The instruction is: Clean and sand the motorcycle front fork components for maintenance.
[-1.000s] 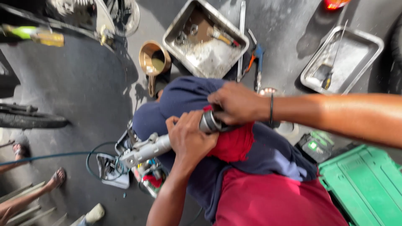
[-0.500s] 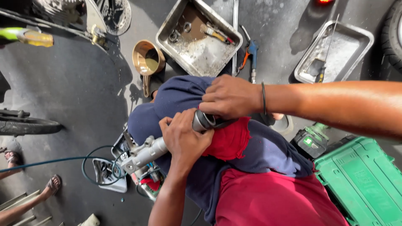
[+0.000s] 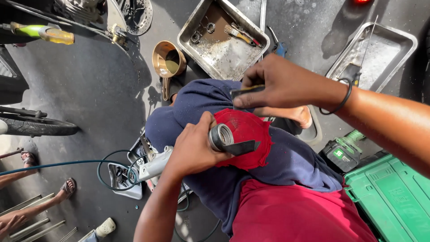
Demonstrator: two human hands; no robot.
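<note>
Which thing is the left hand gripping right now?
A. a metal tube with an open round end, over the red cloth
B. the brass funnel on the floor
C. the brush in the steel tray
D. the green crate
A: the left hand wraps around a metal tube whose open round end points toward the red cloth on the lap.

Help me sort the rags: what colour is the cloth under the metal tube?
Red; the cloth lies under the metal tube in the left hand, clearest in the head view.
</note>
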